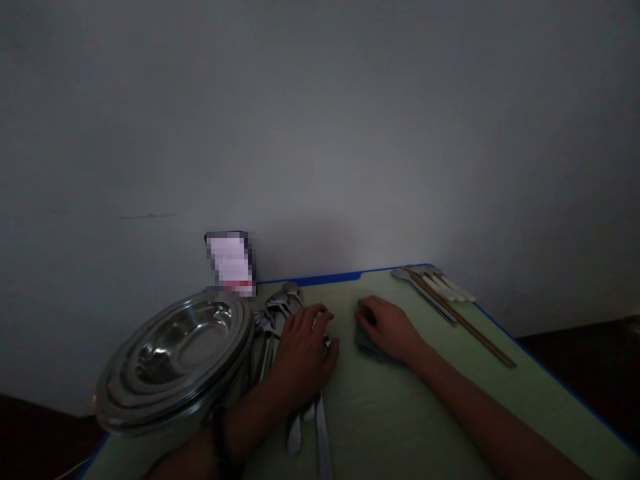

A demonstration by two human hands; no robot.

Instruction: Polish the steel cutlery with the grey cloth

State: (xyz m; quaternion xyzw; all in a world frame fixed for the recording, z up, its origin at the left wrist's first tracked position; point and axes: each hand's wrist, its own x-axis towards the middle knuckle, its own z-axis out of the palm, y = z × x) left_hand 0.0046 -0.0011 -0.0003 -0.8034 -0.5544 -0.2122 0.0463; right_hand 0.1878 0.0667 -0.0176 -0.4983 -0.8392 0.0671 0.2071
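Observation:
My left hand lies over a pile of metal spoons, palm down. Its fingers are bent a little and apart, and I see nothing gripped in them. Spoon handles stick out below the hand; the middle of the pile is hidden under it. My right hand rests on the table, with its fingers curled onto a dark grey cloth. The cloth is bunched under the palm, partly covered.
A stack of shiny metal basins stands at the left. Behind it a phone leans on the wall. On the right of the green table lie a spoon, brown chopsticks and several white-handled utensils.

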